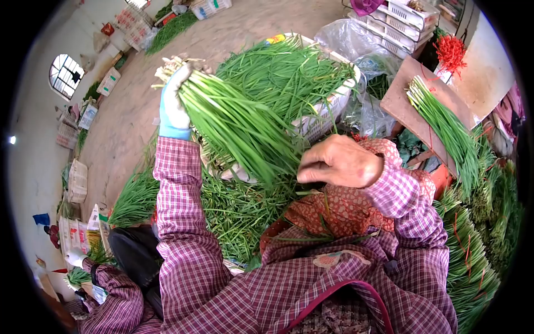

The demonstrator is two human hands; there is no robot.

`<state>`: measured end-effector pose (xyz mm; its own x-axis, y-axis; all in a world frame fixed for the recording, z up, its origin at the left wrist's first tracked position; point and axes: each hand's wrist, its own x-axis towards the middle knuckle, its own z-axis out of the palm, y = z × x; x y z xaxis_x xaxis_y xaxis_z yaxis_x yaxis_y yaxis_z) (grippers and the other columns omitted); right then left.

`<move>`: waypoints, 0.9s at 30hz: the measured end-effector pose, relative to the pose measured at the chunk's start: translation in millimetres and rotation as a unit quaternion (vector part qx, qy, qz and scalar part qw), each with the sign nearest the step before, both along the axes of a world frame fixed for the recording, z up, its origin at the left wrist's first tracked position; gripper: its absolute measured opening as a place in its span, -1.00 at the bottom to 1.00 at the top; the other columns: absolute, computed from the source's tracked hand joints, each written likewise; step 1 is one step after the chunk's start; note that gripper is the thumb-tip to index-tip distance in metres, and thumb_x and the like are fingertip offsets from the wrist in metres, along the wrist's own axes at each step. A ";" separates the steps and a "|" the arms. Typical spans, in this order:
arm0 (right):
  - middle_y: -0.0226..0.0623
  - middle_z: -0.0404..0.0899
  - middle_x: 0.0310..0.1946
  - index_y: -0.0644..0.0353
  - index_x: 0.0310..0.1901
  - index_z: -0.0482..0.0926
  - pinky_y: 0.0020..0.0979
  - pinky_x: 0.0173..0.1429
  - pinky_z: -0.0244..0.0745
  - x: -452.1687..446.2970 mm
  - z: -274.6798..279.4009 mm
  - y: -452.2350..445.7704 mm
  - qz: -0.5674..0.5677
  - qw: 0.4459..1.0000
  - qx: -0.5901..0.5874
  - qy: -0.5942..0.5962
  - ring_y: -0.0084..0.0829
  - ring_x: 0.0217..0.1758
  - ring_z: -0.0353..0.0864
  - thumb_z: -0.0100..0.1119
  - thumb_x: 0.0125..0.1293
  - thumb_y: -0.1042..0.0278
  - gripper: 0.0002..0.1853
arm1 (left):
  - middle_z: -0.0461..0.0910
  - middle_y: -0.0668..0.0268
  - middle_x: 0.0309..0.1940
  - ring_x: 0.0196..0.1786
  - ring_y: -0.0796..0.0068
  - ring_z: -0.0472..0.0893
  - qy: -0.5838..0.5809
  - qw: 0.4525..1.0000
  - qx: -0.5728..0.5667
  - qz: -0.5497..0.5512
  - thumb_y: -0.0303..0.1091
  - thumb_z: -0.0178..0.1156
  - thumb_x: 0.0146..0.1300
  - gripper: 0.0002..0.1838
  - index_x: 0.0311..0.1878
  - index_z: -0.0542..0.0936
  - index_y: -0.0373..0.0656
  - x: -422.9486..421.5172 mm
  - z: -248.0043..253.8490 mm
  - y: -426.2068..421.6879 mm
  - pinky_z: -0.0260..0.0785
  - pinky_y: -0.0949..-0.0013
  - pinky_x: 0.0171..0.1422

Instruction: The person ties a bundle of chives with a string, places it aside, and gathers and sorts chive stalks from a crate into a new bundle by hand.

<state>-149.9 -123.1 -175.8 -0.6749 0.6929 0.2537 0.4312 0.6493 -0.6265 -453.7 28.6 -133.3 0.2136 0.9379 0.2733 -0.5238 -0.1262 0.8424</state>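
Green bunch point(239, 119) clamped in the gloved left hand point(177, 100), by the heaped basket point(336, 103); right hand point(342, 161) apart from left, curled near the leaf tips point(286, 158); whether it grips any, can't tell.

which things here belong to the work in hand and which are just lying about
In the work, it seems:
- gloved left hand, gripping green bunch
- bare right hand
- heaped basket
- board with another bunch
- red ties

Probably just lying about:
- clear plastic
- stacked crates
- blue item, far left
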 end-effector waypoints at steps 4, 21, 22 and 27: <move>-0.19 0.67 -0.42 0.23 -0.26 0.62 -0.34 -0.29 0.57 -23.5 10.9 11.3 -0.125 0.981 0.087 0.119 -0.25 -0.40 0.68 0.23 0.27 0.29 -0.83 | 0.63 0.13 -0.26 -0.15 0.27 0.65 0.022 0.999 -0.023 0.043 -0.26 0.11 0.30 -0.72 -0.07 0.54 -0.26 10.2 11.6 -15.7 0.55 0.25 -0.02; -0.28 0.58 -0.39 0.11 -0.23 0.47 -0.20 -0.33 0.51 -99.8 -11.9 35.0 -0.262 0.937 0.222 0.071 -0.17 -0.34 0.63 0.30 0.13 0.31 -0.78 | 0.61 0.24 -0.22 -0.14 0.36 0.64 0.073 0.995 -0.008 0.063 -0.27 0.12 0.33 -0.74 -0.02 0.54 -0.19 38.7 10.5 -20.9 0.53 0.32 -0.02; -0.30 0.56 -0.39 0.09 -0.24 0.48 -0.20 -0.32 0.52 -98.0 -11.9 35.4 -0.263 0.932 0.243 0.059 -0.18 -0.33 0.63 0.30 0.13 0.31 -0.79 | 0.60 0.24 -0.21 -0.13 0.35 0.64 0.080 0.994 0.012 0.067 -0.27 0.12 0.33 -0.74 0.00 0.53 -0.20 38.4 8.9 -20.6 0.52 0.31 -0.01; -0.34 0.52 -0.41 0.06 -0.28 0.50 -0.20 -0.30 0.52 -91.3 -14.1 36.5 -0.241 0.939 0.239 0.059 -0.22 -0.30 0.61 0.29 0.11 0.33 -0.83 | 0.60 0.24 -0.20 -0.10 0.33 0.63 0.064 0.996 -0.017 0.060 -0.27 0.11 0.34 -0.73 0.00 0.53 -0.21 37.9 7.6 -19.8 0.52 0.30 0.01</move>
